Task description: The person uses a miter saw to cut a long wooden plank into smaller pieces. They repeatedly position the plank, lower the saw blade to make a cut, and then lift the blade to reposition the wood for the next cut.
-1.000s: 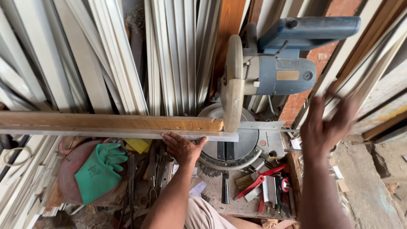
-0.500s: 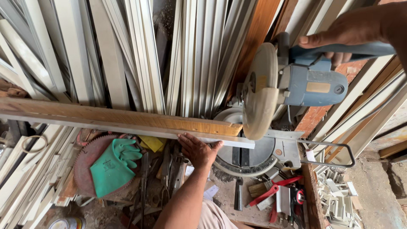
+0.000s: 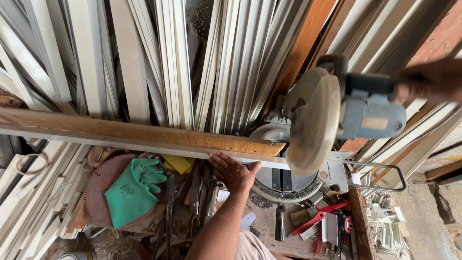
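A long wooden board (image 3: 144, 137) lies flat across the saw bench, running in from the far left; its top face is warm orange-brown, its front edge pale; its squared right end sits just beside the mitre saw (image 3: 337, 115) — grey-blue motor body, dusty cream blade guard, tilted down toward the board's end.

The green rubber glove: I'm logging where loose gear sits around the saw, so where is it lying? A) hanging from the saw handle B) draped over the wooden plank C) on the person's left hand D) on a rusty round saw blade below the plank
D: the green rubber glove lies flat on the rusty round saw blade, below the wooden plank, worn by neither hand.
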